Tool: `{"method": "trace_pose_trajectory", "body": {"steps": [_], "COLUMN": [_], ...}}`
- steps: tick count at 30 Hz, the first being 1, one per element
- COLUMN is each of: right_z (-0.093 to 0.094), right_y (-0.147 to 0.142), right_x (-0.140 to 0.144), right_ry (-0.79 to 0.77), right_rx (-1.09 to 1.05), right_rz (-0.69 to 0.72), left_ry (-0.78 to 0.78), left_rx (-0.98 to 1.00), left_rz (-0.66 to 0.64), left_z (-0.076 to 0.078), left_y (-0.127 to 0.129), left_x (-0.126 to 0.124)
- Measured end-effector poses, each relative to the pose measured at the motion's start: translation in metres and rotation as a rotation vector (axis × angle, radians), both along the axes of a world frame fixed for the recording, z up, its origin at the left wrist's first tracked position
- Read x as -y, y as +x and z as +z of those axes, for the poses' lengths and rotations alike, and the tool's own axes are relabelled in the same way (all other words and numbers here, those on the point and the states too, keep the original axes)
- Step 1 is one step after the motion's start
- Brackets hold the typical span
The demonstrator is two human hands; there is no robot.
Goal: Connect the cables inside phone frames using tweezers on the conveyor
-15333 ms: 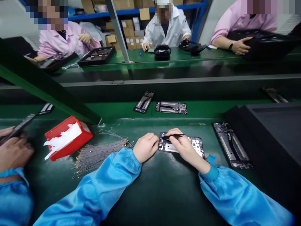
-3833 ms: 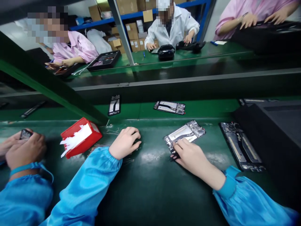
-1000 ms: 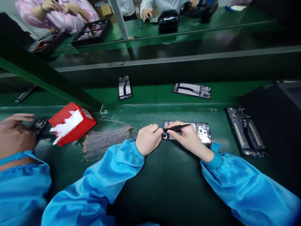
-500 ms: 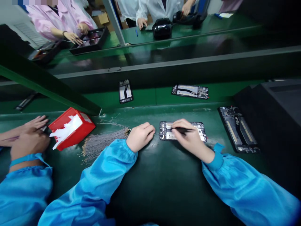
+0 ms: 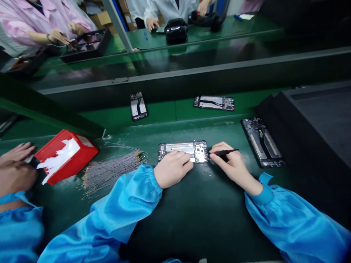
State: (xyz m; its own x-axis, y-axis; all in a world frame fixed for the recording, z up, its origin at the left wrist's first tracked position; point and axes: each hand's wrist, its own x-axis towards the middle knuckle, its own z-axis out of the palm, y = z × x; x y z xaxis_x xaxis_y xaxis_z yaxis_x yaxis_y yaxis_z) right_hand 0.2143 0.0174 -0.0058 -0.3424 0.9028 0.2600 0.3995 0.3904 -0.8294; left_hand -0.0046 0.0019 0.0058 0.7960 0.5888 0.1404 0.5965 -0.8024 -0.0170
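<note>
Left hand point(image 5: 172, 172) presses flat on an opened phone frame point(image 5: 182, 151) on the worktop point(image 5: 192, 212); just right of it, right hand point(image 5: 233, 166) pinches black tweezers point(image 5: 225, 152).

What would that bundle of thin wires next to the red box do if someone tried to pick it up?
The wires look hair-thin and lie loose and fanned out on the green table, so they would probably droop and scatter rather than lift as one. They seem very light for their length. Nothing visibly ties them, so a push would likely spread them toward the red box.
</note>
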Motion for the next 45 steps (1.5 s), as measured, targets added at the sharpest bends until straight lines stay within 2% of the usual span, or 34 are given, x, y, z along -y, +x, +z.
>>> {"method": "trace_pose_trajectory", "body": {"steps": [3,7,10,12,17,35,45], "right_z": [0.002,-0.002,-0.004,-0.004,0.0,0.0,0.004], "right_y": [-0.002,0.003,0.006,0.007,0.007,0.006,0.004], "right_x": [0.005,0.008,0.008,0.008,0.007,0.007,0.013], "right_ry": [-0.046,-0.088,-0.117,-0.127,-0.134,-0.138,0.06], "right_rx": [-0.081,-0.076,-0.06,-0.051,-0.026,-0.024,0.074], "right_rz": [0.051,0.022,-0.009,-0.022,-0.059,-0.014,0.15], "left_ry": [-0.089,-0.194,-0.149,-0.103,-0.053,-0.033,-0.063], "left_rx": [0.046,0.114,0.128,0.143,0.171,0.149,0.147], "left_rz": [0.022,0.19,0.294,0.317,0.307,0.266,0.266], "left_z": [0.001,-0.001,-0.006,-0.011,-0.015,-0.014,-0.013], "left_y": [0.011,0.028,0.033,0.032,0.026,0.025,0.026], "left_x": [0.003,0.007,0.009,0.01,0.011,0.012,0.012]}}
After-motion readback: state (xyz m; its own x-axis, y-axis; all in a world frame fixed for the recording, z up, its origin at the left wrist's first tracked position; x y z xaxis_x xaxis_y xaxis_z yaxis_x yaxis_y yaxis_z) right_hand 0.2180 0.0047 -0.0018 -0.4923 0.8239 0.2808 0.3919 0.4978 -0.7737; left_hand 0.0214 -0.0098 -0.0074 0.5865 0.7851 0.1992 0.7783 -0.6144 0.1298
